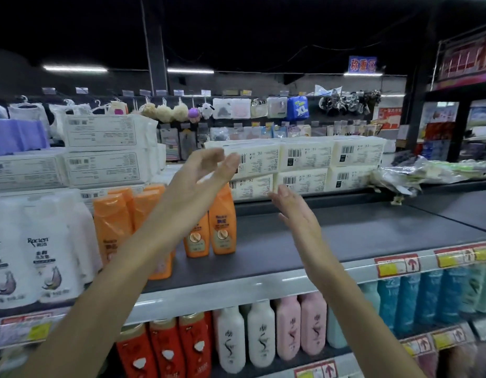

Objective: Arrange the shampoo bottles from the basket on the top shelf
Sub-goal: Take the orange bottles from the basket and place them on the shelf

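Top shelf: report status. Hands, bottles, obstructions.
Left hand, right hand open, holding nothing. Orange shampoo bottles upright on top shelf. Cream packs stacked behind.

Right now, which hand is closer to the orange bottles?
Left. The left hand hovers just in front of the orange bottles; the right hand is off to their right, over bare shelf.

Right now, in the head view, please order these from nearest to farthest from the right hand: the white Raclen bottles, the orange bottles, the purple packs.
1. orange bottles: just left of the right hand, on the top shelf.
2. white Raclen bottles: farther left, at the shelf front.
3. purple packs: far left, up behind them.
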`<act>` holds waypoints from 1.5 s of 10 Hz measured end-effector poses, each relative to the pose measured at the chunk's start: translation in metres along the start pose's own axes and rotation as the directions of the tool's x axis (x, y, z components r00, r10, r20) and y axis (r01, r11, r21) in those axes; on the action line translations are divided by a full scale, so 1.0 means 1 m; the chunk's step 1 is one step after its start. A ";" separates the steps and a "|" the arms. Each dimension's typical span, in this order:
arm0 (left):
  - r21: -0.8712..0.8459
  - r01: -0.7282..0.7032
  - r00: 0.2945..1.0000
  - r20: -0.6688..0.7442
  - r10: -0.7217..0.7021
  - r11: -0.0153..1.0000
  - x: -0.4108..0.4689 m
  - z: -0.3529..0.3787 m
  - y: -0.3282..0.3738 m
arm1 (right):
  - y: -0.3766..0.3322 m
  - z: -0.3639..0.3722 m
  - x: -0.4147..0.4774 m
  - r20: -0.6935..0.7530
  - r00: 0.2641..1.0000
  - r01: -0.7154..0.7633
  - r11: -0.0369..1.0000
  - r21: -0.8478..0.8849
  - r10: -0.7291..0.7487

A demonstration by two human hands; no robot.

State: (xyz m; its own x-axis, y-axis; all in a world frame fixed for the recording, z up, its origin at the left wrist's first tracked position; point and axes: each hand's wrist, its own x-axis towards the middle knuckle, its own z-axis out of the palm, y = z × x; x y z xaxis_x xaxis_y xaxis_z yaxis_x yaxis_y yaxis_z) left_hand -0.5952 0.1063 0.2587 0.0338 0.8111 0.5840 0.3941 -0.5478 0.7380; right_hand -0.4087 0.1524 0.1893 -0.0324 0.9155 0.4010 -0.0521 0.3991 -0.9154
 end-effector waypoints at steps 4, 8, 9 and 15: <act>-0.415 0.340 0.940 0.110 -0.324 0.844 -0.075 0.090 -0.002 | -0.021 -0.067 -0.081 -0.088 0.978 -0.157 0.941 0.300 0.191; -0.417 0.466 0.880 0.306 -0.362 0.780 -0.147 0.185 -0.008 | 0.018 -0.156 -0.172 -0.265 0.913 -0.233 0.930 0.283 0.309; -0.394 0.513 0.850 0.359 -0.386 0.762 -0.174 0.211 -0.015 | 0.038 -0.179 -0.206 -0.289 0.888 -0.284 0.921 0.266 0.358; -0.165 0.893 0.447 0.447 -0.775 0.419 -0.313 0.313 -0.107 | 0.183 -0.227 -0.339 -0.228 0.676 -0.658 0.713 0.241 0.701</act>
State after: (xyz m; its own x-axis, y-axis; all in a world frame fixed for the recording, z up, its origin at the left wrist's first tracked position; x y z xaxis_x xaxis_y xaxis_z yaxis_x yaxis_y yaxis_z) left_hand -0.3600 -0.0245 -0.1087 0.1199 0.8785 -0.4624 0.0435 0.4607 0.8865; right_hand -0.1805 -0.0734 -0.1220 0.1690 0.9102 -0.3781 -0.2565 -0.3297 -0.9086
